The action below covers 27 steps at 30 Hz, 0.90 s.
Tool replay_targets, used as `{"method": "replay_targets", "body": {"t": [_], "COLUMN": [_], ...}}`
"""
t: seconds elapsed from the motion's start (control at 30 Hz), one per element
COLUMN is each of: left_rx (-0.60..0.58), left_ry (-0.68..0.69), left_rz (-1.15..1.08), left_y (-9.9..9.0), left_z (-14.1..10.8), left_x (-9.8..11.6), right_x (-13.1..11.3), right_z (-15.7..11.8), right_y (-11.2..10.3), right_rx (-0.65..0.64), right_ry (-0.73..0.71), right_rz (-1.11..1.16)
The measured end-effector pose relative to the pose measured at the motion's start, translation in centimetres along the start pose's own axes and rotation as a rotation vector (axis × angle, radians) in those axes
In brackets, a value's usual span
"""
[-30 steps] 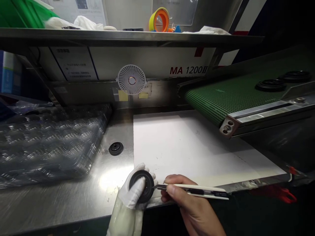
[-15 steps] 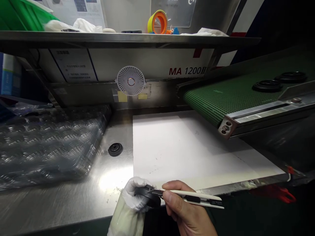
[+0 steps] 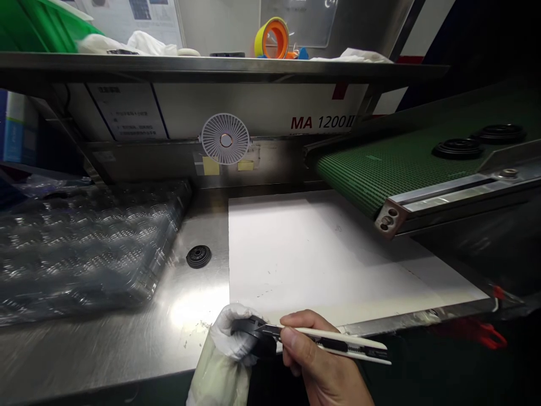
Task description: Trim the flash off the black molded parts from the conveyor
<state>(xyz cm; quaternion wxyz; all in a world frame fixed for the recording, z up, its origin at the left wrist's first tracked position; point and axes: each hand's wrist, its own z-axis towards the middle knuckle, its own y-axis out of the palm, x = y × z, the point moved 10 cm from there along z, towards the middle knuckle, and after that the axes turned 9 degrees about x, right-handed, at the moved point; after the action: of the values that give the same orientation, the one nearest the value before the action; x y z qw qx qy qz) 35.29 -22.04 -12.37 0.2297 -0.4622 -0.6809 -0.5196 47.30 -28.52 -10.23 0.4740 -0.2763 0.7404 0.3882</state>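
My left hand (image 3: 230, 338), in a white glove, is closed around a round black plastic part (image 3: 261, 341) at the table's front edge. Bare-skinned, my right hand (image 3: 310, 349) pinches a white-and-black utility knife (image 3: 350, 343) between thumb and fingers. The knife's blade tip reaches the top edge of the black part; whether it cuts in cannot be seen. A similar ridged black disc (image 3: 198, 256) lies on the metal table, left of the white sheet (image 3: 304, 254).
A stack of clear plastic trays (image 3: 84, 254) stands at left. From the right, a green conveyor belt (image 3: 363, 169) juts over the sheet, carrying two black discs (image 3: 459, 149). A small fan (image 3: 225, 138) sits below the shelf (image 3: 211, 67), which holds a tape roll (image 3: 258, 42).
The knife and right hand have shifted very slightly right, with the knife's rear end a bit lower. The left hand still holds the black part in nearly the same place.
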Motion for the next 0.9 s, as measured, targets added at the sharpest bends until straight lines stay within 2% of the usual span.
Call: {"method": "replay_targets", "body": {"t": [0.1, 0.2, 0.37, 0.53, 0.63, 0.7, 0.77, 0.83, 0.9], "left_rx": [-0.011, -0.047, -0.167, -0.206, -0.241, -0.209, -0.12, 0.021, 0.182], "left_ry": [-0.006, -0.032, -0.176, -0.094, -0.119, -0.124, -0.114, -0.032, 0.173], "left_rz": [-0.007, 0.001, 0.047, 0.092, 0.09, 0.087, 0.097, 0.184, 0.401], "left_y": [-0.2, -0.3, 0.2, 0.0, 0.0, -0.2, -0.9, -2.5, -4.7], "left_z": [0.3, 0.4, -0.1, 0.4, 0.5, 0.7, 1.1, 1.6, 2.2], "left_x": [-0.2, -0.7, -2.2, -1.7, -2.4, -2.5, -1.8, 0.1, 3.6], "right_x": [-0.2, -1.0, -2.0, -1.3, -0.9, -0.6, -0.4, -0.5, -0.9], "right_z": [-0.1, 0.1, 0.6, 0.6, 0.4, 0.1, -0.3, -0.3, 0.3], "right_y": [0.4, 0.7, 1.5, 1.9, 1.7, 1.6, 1.5, 0.9, -0.6], "right_rx": [-0.057, -0.086, -0.168, -0.195, -0.201, -0.232, -0.29, -0.321, -0.275], "right_ry": [0.024, 0.059, 0.101, 0.131, 0.131, 0.137, 0.143, 0.116, 0.079], "right_rz": [-0.011, 0.074, 0.143, 0.121, 0.102, 0.063, 0.01, -0.047, -0.139]}}
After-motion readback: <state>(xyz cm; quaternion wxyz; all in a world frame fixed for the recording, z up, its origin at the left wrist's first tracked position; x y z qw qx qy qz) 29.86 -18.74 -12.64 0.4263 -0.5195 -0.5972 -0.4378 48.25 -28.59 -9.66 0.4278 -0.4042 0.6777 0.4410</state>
